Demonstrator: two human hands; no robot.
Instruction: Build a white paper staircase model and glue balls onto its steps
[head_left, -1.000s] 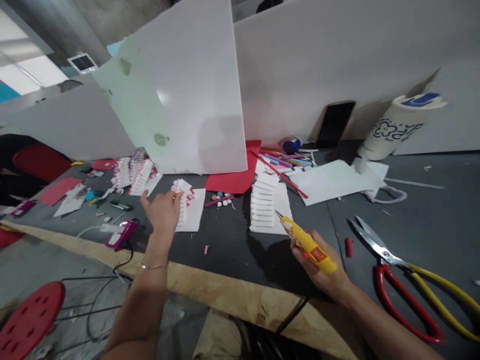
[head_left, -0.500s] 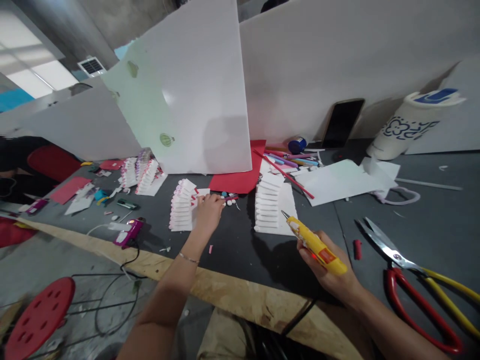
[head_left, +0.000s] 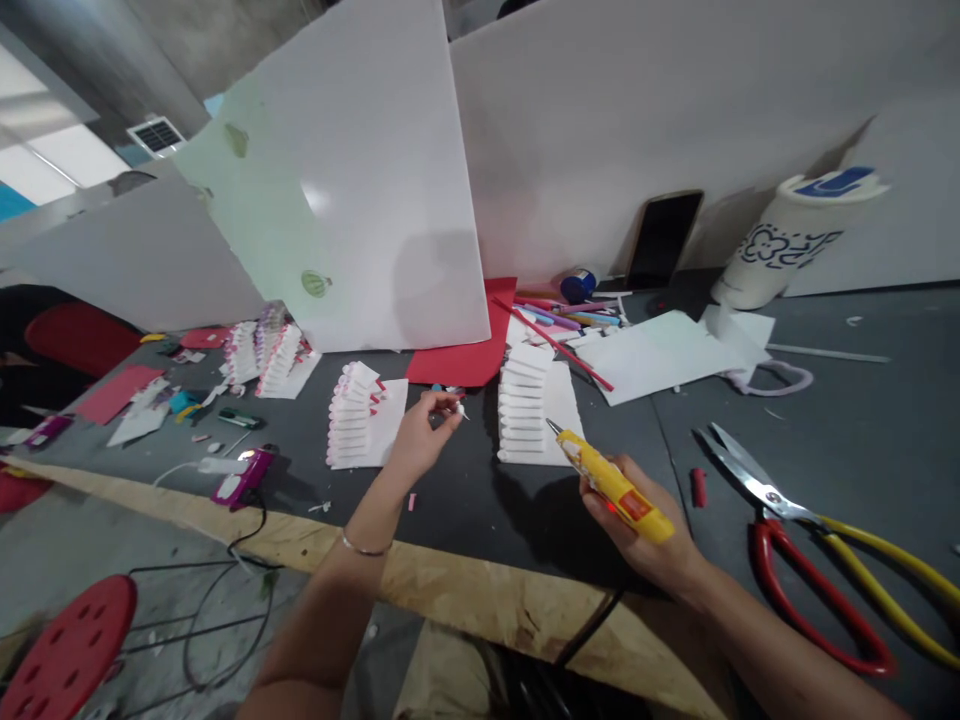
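My left hand [head_left: 421,435] is raised over the dark table, thumb and fingertips pinched on a small white round piece [head_left: 460,410]. Small bits lie behind those fingers, partly hidden. My right hand [head_left: 660,535] is wrapped round a yellow glue gun [head_left: 619,490], its metal nozzle pointing up and left; a red light glows on its side. Just beyond the nozzle is a white card [head_left: 561,415] bearing a column of white rolled strips [head_left: 523,420]. Left of my left hand, another card carries similar strips [head_left: 349,425] with pink ends and a few red bits.
Large scissors [head_left: 780,500] with red and yellow handles lie open at right, beside a small red roll [head_left: 698,487]. Behind are a tumbler [head_left: 787,245], a phone [head_left: 666,238], coloured sticks [head_left: 562,312] and red paper [head_left: 457,366]. A purple power socket [head_left: 244,478] sits left.
My left hand has lifted from the small pieces, and a white round piece now shows in its fingertips. My right hand keeps the glue gun in nearly the same place. The whole view has shifted slightly.
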